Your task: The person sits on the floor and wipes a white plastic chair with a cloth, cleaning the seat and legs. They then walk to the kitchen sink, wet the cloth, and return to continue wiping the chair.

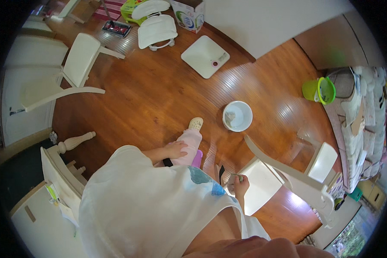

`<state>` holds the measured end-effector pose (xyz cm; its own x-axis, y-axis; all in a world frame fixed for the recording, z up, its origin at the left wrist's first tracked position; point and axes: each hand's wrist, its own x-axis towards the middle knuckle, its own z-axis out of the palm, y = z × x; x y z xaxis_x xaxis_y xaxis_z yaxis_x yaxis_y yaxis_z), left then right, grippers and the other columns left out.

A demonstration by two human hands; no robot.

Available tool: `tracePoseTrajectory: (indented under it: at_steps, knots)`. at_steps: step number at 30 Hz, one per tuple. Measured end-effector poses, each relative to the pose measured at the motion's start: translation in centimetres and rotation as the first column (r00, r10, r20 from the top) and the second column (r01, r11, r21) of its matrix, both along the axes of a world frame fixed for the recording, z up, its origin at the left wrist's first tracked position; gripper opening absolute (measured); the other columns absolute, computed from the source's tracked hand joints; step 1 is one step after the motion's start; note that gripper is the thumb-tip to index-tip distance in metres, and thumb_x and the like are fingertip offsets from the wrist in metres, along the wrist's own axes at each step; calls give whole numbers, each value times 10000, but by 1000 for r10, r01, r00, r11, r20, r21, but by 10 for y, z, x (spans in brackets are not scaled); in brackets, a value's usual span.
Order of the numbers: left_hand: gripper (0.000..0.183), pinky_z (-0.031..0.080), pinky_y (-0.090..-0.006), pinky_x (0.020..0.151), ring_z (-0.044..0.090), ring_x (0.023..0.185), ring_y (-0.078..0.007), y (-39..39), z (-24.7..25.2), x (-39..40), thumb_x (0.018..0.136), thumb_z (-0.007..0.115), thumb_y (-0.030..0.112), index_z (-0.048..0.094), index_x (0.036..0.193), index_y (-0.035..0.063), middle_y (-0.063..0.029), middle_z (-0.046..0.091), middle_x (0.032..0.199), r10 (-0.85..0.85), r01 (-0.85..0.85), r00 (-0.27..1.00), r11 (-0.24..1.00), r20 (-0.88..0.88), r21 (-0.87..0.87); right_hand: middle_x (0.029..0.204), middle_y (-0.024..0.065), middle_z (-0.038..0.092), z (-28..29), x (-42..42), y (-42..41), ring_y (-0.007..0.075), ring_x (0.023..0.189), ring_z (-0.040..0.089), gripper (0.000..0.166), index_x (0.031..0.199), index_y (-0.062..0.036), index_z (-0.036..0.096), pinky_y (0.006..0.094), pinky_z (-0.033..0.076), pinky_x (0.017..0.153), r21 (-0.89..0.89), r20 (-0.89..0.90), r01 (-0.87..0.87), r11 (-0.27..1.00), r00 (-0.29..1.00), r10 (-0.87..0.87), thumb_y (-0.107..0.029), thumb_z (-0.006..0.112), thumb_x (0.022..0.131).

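Note:
My left hand [175,150] lies with spread fingers on my leg in pale pink trousers [192,146], holding nothing. My right hand [241,185], at the right side of my body, closes around a small crumpled greyish cloth [233,183]. Behind that hand is the white seat of a chair [261,187]. In front of me, to the right of my cream clog [196,123], a white bucket [246,117] stands on the wood floor. A pale crumpled thing, perhaps a cloth [229,118], lies inside it. Part of a purple object [197,158] shows beside my leg.
A white scale [204,56] lies on the floor ahead. Cream chairs stand at left [80,61] and right [322,163]. A white folding chair [158,30] and a carton [190,17] are at the back. A green bucket [309,90] stands beside a cloth-covered sofa [353,129].

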<state>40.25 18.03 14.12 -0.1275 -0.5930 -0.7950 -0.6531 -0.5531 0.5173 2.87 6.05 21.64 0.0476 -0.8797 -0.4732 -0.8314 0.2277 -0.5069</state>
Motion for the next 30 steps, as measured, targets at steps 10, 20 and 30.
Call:
tracePoseTrajectory:
  at_steps: [10, 20, 30]
  knots:
    - [557, 409, -382, 939, 520, 1116, -324, 44, -48, 32, 807, 563, 460, 537, 1205, 72, -190, 560, 1176, 360, -361, 931, 932, -65, -10, 755, 145, 649, 33, 96, -70, 249, 709, 634, 237, 887, -4, 621, 349, 492, 668, -56, 94, -188, 981, 977, 192, -149, 699, 717]
    - [402, 461, -371, 853, 602, 973, -281, 115, -64, 69, 837, 572, 334, 622, 1043, -8, -193, 629, 1038, 964, -953, 266, 264, 8, -149, 668, 176, 593, 57, 83, -103, 292, 616, 590, 225, 808, 23, 593, 382, 452, 576, 65, 80, -449, 891, 893, 444, -175, 682, 750]
    - [462, 443, -323, 893, 566, 1050, -227, 175, 110, 158, 877, 577, 326, 540, 1173, -27, -148, 604, 1129, 950, -872, -306, -308, -69, -380, 762, 185, 655, -21, 195, -147, 259, 690, 645, 258, 887, -14, 654, 360, 488, 603, 2, 172, -710, 704, 694, 699, -226, 668, 740]
